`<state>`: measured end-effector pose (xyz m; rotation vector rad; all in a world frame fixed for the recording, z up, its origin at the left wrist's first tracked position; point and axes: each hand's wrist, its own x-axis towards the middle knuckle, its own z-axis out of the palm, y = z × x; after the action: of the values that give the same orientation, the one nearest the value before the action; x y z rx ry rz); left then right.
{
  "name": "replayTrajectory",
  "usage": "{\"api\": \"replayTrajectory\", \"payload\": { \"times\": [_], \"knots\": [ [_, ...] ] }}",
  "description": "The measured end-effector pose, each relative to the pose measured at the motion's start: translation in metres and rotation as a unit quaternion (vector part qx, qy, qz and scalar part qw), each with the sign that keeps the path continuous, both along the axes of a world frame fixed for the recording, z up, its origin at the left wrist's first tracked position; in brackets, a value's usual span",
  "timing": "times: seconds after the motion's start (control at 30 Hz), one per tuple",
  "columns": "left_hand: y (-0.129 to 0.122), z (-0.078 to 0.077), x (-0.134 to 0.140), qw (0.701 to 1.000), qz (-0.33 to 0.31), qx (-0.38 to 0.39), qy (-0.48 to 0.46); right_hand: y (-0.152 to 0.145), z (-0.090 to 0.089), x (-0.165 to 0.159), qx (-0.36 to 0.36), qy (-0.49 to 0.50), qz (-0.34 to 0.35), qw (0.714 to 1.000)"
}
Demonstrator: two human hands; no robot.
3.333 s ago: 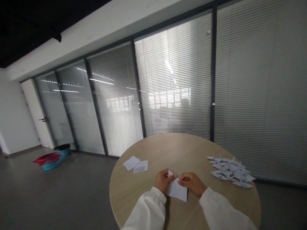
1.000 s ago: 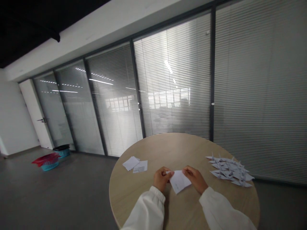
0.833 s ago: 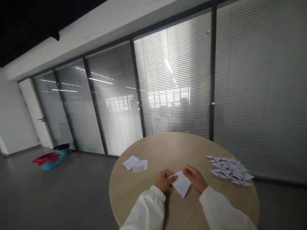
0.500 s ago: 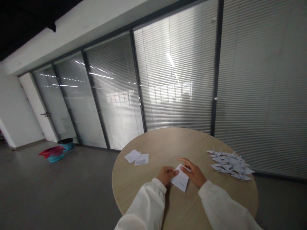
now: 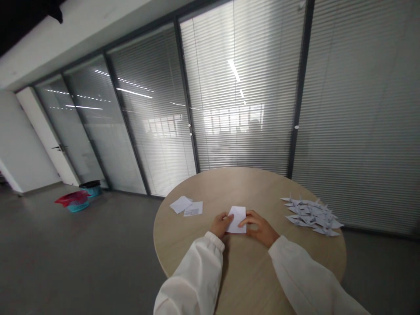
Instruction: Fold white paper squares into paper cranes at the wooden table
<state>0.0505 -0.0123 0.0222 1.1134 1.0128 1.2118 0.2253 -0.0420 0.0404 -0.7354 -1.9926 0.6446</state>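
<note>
Although the folded paper shapes (image 5: pixel 311 216) heaped right of the round table's (image 5: pixel 239 183) middle look done, the flat sheets (image 5: pixel 184 204) left of its middle seem unworked, and near its middle we hold a small paper (image 5: pixel 236 214), left hand (image 5: pixel 220 225) pinching it, right hand (image 5: pixel 260 227) at its edge, grip unclear.

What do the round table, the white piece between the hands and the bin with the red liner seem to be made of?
Round table: wood or wood-look laminate, from its pale grain and soft sheen. White piece: probably paper, matte, with thin, straight edges. Bin: likely plastic, from its blue, seemingly perforated side; finish unclear. Red liner: probably plastic film, loosely draped.
</note>
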Motion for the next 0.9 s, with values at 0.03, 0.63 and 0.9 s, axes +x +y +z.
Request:
{"api": "replayTrajectory", "payload": {
  "times": [0.03, 0.63, 0.9],
  "knots": [
    [0.0, 0.0, 0.0, 1.0, -0.007, 0.001, 0.002, 0.0, 0.0, 0.0, -0.002, 0.001, -0.001, 1.0],
    [-0.012, 0.009, 0.004, 0.982, -0.19, 0.023, -0.002, 0.009, -0.006, 0.002, -0.156, 0.104, -0.086, 0.978],
    [-0.013, 0.008, 0.006, 0.982, -0.19, 0.006, 0.007, 0.008, -0.007, 0.001, -0.151, 0.076, -0.116, 0.979]
  ]
}}
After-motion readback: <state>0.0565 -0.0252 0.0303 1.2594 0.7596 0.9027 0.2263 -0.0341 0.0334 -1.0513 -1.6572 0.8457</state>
